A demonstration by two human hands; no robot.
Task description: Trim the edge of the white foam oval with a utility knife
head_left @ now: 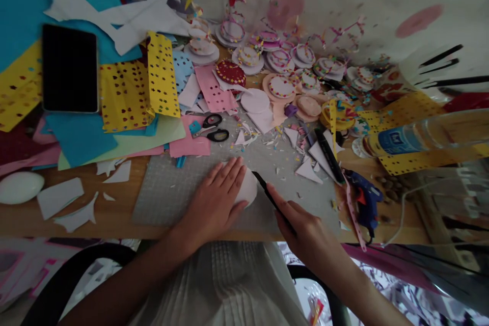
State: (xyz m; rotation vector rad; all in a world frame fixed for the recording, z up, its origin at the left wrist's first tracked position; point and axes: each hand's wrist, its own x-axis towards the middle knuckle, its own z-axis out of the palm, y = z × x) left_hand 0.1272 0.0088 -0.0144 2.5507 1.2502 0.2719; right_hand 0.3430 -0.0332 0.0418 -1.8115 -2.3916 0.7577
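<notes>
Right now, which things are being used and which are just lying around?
Being used:
- white piece, under the left hand
- black tool, in the right hand
- mat, underneath

Just lying around, I think:
- scissors
- marker
- glue gun
- bottle
- tablet

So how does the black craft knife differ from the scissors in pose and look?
The black craft knife is gripped in the right hand, while the scissors lie unheld. The knife looks like one slim, straight piece; the scissors have two looped handles. Both show black parts.
</notes>
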